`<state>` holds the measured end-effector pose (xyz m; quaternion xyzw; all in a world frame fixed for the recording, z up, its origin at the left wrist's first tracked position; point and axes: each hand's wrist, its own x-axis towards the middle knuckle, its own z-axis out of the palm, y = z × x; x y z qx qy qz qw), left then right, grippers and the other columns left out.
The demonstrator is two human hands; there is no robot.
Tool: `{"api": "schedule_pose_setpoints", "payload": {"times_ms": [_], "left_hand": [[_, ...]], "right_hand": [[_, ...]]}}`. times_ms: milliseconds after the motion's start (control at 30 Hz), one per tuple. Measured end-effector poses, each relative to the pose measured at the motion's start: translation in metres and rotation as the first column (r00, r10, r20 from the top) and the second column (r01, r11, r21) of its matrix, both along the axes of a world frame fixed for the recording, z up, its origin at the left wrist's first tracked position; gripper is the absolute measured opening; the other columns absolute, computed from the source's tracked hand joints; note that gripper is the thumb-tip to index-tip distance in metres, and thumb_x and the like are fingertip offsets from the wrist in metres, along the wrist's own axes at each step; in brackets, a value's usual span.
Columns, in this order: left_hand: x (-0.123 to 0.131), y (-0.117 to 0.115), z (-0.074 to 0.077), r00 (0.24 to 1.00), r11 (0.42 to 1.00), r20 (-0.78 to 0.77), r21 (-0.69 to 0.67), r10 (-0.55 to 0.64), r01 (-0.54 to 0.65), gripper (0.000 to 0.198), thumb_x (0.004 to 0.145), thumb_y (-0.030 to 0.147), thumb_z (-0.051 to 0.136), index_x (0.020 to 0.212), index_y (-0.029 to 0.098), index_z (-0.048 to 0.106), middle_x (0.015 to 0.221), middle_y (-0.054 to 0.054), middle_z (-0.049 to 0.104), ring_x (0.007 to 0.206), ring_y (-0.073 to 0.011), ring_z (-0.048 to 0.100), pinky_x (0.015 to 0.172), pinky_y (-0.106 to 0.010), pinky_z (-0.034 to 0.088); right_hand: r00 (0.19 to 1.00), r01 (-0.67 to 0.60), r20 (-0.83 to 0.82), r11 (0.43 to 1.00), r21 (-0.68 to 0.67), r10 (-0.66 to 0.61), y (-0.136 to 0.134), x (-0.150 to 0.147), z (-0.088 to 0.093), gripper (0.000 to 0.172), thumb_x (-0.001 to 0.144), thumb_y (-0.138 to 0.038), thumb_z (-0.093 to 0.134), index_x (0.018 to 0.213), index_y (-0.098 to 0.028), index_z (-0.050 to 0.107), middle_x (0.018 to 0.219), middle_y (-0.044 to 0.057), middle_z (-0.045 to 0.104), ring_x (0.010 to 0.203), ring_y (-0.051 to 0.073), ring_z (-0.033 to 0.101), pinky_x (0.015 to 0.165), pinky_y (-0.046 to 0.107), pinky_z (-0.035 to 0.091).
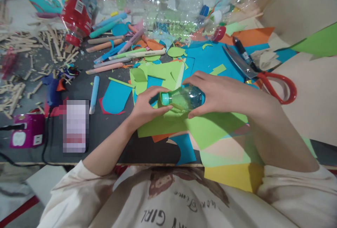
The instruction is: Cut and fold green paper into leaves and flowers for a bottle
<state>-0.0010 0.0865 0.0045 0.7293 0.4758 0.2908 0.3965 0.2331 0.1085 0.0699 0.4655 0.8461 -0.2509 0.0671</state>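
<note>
Bottle: one, small and see-through, in the middle of the frame; the bottle [184, 98] is over green paper [158, 126], and whether it rests on it I cannot tell.
Bottle's aim: lying on its side, turquoise cap [165, 98] toward the left of the frame, base toward the right; long axis nearly level across the frame.
Left hand: the left hand [147, 105] holds the cap end, thumb below and fingers above the neck.
Right hand: the right hand [207, 96] holds the base end, its thumb and fingers spread wide around it.
Scissors: one pair, scissors [279, 86] at the right, red handles toward the lower right.
Marker: one, black marker [241, 52], just beside the blades.
Pens: about ten, overlapping, upper left of centre, such as the white pen [147, 53]; one light blue pen [94, 94] lies apart, below them.
Arch: one blue paper arch [117, 96] on red, left of the left hand.
Phone: one, phone [76, 126], lower left.
Glue gun: one, blue glue gun [54, 91], at the left.
Box: one purple box [27, 129], far lower left.
Red bottle: one red bottle [77, 17], upper left, cap downward in the frame.
Clear bottles: several clear bottles [168, 24] along the top, too jumbled to count.
</note>
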Motion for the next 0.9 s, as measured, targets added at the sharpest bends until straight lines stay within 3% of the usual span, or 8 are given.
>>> {"api": "schedule_pose_setpoints", "payload": {"times_ms": [200,367,500,700,900], "left_hand": [[0.0,-0.001,0.001,1.0,1.0,-0.009,0.005,-0.021,0.021,0.044,0.077,0.058,0.071,0.103,0.023,0.07,0.111,-0.009,0.073,0.105,-0.0264,0.068,0.092,-0.037,0.055],[0.002,-0.002,0.0,0.999,0.999,0.002,0.005,-0.033,0.033,0.042,0.076,0.056,0.073,0.103,0.023,0.07,0.112,-0.009,0.073,0.106,-0.0269,0.067,0.091,-0.038,0.055],[0.003,-0.003,0.0,0.999,0.999,-0.016,0.016,-0.039,0.04,0.042,0.077,0.056,0.072,0.103,0.023,0.07,0.111,-0.009,0.073,0.105,-0.0271,0.067,0.09,-0.038,0.055],[0.001,-0.002,0.001,0.999,0.999,-0.024,0.044,-0.025,0.026,0.048,0.077,0.064,0.068,0.103,0.023,0.069,0.11,-0.009,0.072,0.104,-0.0263,0.067,0.09,-0.037,0.055],[0.0,-0.001,0.001,0.999,0.996,-0.028,0.085,-0.03,0.033,0.045,0.08,0.062,0.067,0.103,0.023,0.068,0.109,-0.009,0.072,0.103,-0.0263,0.067,0.089,-0.038,0.055]], "right_hand": [[1.0,-0.001,0.004,0.999,-0.036,0.001,-0.002,0.005,-0.001,0.078,0.068,-0.068,0.067,0.129,-0.022,0.057,0.125,0.014,0.062,0.099,0.034,0.063,0.064,0.034,0.043],[0.997,-0.047,-0.067,0.998,0.035,0.049,-0.009,-0.006,0.006,0.079,0.071,-0.061,0.07,0.137,-0.022,0.052,0.13,0.015,0.063,0.11,0.036,0.062,0.073,0.036,0.046],[0.998,-0.059,-0.031,0.996,0.066,0.061,-0.012,-0.02,0.011,0.084,0.074,-0.054,0.071,0.146,-0.019,0.043,0.122,0.015,0.07,0.101,0.033,0.066,0.065,0.031,0.041],[0.997,-0.039,0.068,0.998,0.051,0.035,-0.01,-0.022,0.013,0.053,0.085,-0.053,0.06,0.128,-0.021,0.06,0.113,0.012,0.073,0.091,0.03,0.068,0.057,0.029,0.031],[0.991,-0.006,0.132,0.999,0.05,-0.001,-0.009,-0.023,0.014,0.057,0.085,-0.059,0.058,0.127,-0.021,0.059,0.11,0.012,0.073,0.088,0.03,0.068,0.054,0.03,0.026]]}}
